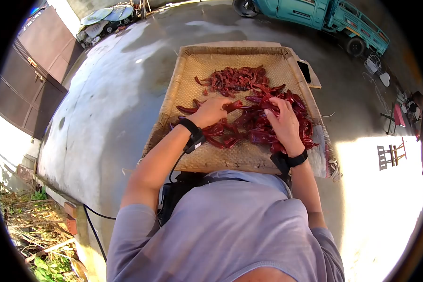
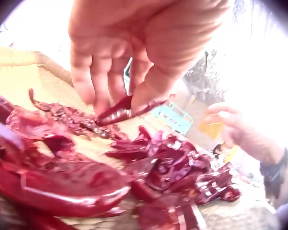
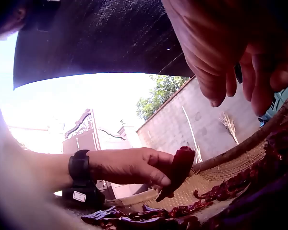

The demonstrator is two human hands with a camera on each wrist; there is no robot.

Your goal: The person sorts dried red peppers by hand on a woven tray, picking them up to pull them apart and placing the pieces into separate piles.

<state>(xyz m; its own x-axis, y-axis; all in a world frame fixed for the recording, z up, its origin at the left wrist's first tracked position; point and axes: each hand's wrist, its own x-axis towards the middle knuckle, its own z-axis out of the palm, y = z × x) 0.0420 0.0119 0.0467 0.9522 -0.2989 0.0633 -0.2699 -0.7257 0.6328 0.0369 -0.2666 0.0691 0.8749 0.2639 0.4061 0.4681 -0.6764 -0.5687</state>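
Note:
My left hand (image 1: 210, 112) pinches a dried red chili pepper (image 2: 119, 114) between thumb and fingers, just above the woven tray (image 1: 185, 82). In the right wrist view the same pepper stands tilted in the left fingers. My right hand (image 1: 285, 126) hovers over the right-hand heap of glossy red peppers (image 1: 261, 120), fingers spread and a little bent, holding nothing. More whole peppers (image 2: 62, 187) lie below the left hand. Farther back in the tray sits a second pile of darker, shrivelled pepper pieces (image 1: 235, 79).
A dark phone-like slab (image 1: 304, 72) lies on the board at the tray's right edge. Beyond stand a teal cargo tricycle (image 1: 305, 11), a small wooden chair (image 1: 391, 155) and a brown metal gate (image 1: 37, 66). Black wristbands (image 1: 191, 134) with a cable are on the arms.

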